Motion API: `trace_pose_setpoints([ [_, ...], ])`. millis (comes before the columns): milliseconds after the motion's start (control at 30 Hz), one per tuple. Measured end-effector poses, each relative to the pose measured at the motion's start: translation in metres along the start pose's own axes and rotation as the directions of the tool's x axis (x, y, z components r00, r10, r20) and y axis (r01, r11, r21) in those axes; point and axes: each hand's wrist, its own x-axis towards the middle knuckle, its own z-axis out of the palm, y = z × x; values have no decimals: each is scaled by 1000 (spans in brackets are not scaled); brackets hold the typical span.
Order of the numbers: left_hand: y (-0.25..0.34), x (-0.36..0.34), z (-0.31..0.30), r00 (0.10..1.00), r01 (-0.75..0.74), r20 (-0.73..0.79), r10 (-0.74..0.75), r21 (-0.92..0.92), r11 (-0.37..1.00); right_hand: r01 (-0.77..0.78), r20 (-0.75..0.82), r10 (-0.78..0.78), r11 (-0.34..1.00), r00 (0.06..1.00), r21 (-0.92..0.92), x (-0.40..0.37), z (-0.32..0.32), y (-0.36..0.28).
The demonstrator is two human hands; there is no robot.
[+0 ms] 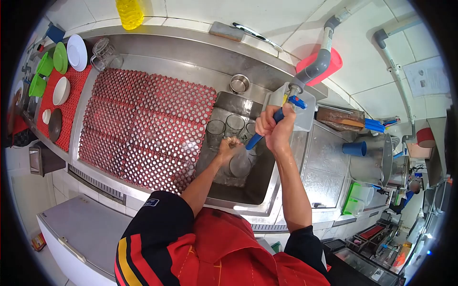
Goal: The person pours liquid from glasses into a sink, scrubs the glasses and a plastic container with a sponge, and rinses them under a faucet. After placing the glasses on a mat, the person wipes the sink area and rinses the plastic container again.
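My right hand [276,127] is wrapped round a blue hose [255,141] below the tap with the blue lever [298,102]. The hose's lower end points down into the steel sink [260,181], toward my left hand. Inside the sink, my left hand [230,148] is closed with its fingers curled; water blurs it, and what it holds, if anything, I cannot make out. Glass mugs stand around it: one glass [215,128] to its upper left, another glass [234,123] above it. A round, blurred glass [240,168] lies just below the hose end.
Left of the sink lies a red perforated mat [143,126], with a glass pitcher [107,55] behind it. A small steel bowl [239,84] sits on the back rim. Right stand a blue cup [354,148] and a large steel pot [372,164]. Grey pipes [317,66] run overhead.
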Motion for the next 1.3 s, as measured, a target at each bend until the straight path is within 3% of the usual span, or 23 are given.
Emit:
trace_pose_setpoints([
  [200, -2, 2, -1, 999, 32, 7, -31, -164, 986, 6, -49, -10, 995, 999, -96, 0, -4, 1],
  [300, -2, -1, 3, 1000, 1, -22, -1, 18, 1000, 54, -50, -58, 996, 997, -77, 2, -8, 4],
  [400, -15, -5, 0, 999, -24, 34, 32, -209, 978, 44, -80, -60, 981, 995, -188, 0, -4, 2],
  [600, -1, -27, -4, 993, 21, 116, -23, 27, 999, 51, -124, -81, 972, 989, -231, 1, -7, 3],
  [700, 17, -39, -4, 977, 127, 170, -132, 40, 991, 74, -99, -98, 971, 990, -226, 3, -6, 4],
  [900, 34, -56, 0, 958, 11, 285, -15, 15, 1000, 109, -94, -132, 970, 987, -216, 6, -9, 9],
  [1033, 51, -64, 4, 912, 37, 401, -84, 125, 991, 156, -40, -158, 986, 987, -61, 11, -10, 14],
  [1233, 57, -63, 19, 893, 22, 448, -51, 70, 997, 158, -17, -158, 985, 987, 67, 12, -2, 15],
  [1300, 59, -60, 20, 878, -4, 468, -95, 207, 978, 150, 3, -151, 983, 988, 101, 12, 0, 14],
])
